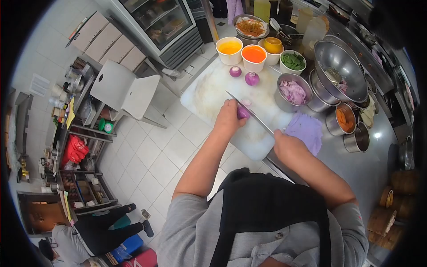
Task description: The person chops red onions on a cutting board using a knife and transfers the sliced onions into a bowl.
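Observation:
My left hand (229, 118) is closed around a purple onion (243, 112) on the white cutting board (202, 100). In my right hand (287, 147) is the handle of a kitchen knife (255, 117), its blade lying against the onion beside my left fingers. A pale cut piece of onion (246, 102) rests just past the blade. Farther up the board sit two more peeled purple onions (252, 78). Sliced onion fills a metal pot (293, 92) at the board's right edge. A purple cloth (305, 131) lies beyond my right hand.
Paper tubs of orange sauce (254, 55), yellow liquid (229, 46) and green leaves (292, 61) line the board's far end. Metal bowls (340, 66) and a pot of carrot pieces (344, 119) stand right. Behind, at lower left, is another person (71, 242). A grey chair (126, 89) stands left.

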A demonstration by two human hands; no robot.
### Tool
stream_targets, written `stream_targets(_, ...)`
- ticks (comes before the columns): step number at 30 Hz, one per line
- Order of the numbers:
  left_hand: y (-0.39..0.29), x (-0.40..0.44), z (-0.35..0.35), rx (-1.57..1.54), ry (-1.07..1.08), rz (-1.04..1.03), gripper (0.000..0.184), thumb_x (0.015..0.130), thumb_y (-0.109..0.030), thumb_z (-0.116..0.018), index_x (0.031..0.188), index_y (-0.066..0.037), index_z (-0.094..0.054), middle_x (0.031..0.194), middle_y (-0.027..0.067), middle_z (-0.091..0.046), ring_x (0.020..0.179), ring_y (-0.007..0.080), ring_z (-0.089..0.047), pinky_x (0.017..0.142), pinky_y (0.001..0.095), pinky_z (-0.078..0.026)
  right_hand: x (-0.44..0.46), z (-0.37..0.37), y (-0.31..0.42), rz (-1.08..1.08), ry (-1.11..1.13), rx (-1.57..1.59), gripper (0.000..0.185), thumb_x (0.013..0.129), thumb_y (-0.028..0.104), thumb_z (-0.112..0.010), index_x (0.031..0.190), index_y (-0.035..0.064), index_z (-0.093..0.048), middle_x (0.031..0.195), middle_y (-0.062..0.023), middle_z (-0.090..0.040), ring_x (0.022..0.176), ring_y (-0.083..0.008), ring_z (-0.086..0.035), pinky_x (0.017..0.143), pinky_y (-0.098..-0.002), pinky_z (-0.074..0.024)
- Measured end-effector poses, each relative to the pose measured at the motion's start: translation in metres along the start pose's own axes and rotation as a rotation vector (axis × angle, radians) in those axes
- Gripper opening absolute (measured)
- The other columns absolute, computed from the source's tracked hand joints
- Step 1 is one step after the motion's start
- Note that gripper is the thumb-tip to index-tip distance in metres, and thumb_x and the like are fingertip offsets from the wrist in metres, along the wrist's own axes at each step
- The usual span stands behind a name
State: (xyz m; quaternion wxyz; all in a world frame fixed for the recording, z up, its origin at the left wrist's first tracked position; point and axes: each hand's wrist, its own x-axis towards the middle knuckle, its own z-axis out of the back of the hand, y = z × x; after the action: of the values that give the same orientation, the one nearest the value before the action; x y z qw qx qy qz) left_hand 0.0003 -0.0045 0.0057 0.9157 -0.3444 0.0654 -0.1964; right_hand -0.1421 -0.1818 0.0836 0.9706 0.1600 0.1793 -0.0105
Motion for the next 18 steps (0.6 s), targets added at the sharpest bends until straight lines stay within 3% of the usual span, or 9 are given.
stream_targets(3,0.003,0.002,0.002,0.015,-0.025,-0.013,0.056,0.063,-0.012,-0.083,0.106,0.000,-0.050,0.105,0.0191,-0.055,0.098,0.0364,-0.059,0.083,0.0421,-0.051,-0.005,0.002,-0.001,-0.034,0.066,-0.012,0.022,0.088,0.006,-0.043,0.107,-0.0020,-0.050,0.090,-0.0253,-0.066,0.086,-0.0433,-0.065,0.075,-0.0518,-0.0502)
stream_targets(8,0.001,-0.001,0.002,0.000,-0.015,-0.013,0.056,0.063,-0.012,-0.083,0.106,0.000,-0.050,0.106,0.0192,-0.055,0.098,0.0364,-0.059,0.084,0.0413,-0.052,0.076,-0.035,-0.004,0.108,-0.142,0.043,0.022,0.087,0.007,-0.045,0.107,-0.0025,-0.049,0.089,-0.0260,-0.066,0.086,-0.0430,-0.065,0.076,-0.0521,-0.0498)
stream_targets(12,0.007,0.001,-0.001,-0.009,-0.023,-0.013,0.053,0.065,-0.014,-0.083,0.102,0.000,-0.050,0.105,0.0198,-0.056,0.091,0.0338,-0.061,0.079,0.0396,-0.052,0.035,-0.007,0.004,0.037,-0.053,0.013,0.022,0.087,0.006,-0.045,0.107,-0.0022,-0.049,0.089,-0.0256,-0.065,0.085,-0.0423,-0.065,0.075,-0.0517,-0.0500)
stream_targets(15,0.008,-0.003,-0.003,-0.025,-0.054,-0.019,0.057,0.062,-0.013,-0.083,0.106,0.001,-0.049,0.106,0.0195,-0.055,0.098,0.0369,-0.060,0.083,0.0421,-0.052,-0.010,-0.003,-0.006,0.010,0.010,-0.013,0.022,0.088,0.007,-0.045,0.107,-0.0018,-0.049,0.089,-0.0251,-0.066,0.085,-0.0421,-0.065,0.074,-0.0515,-0.0501)
stream_targets(18,0.012,0.000,-0.003,0.005,-0.088,-0.060,0.052,0.065,-0.015,-0.083,0.102,0.000,-0.050,0.105,0.0197,-0.056,0.091,0.0340,-0.061,0.079,0.0395,-0.052,0.005,-0.007,-0.001,0.024,-0.001,0.020,0.021,0.088,0.008,-0.044,0.107,-0.0011,-0.050,0.089,-0.0246,-0.066,0.085,-0.0417,-0.065,0.074,-0.0514,-0.0503)
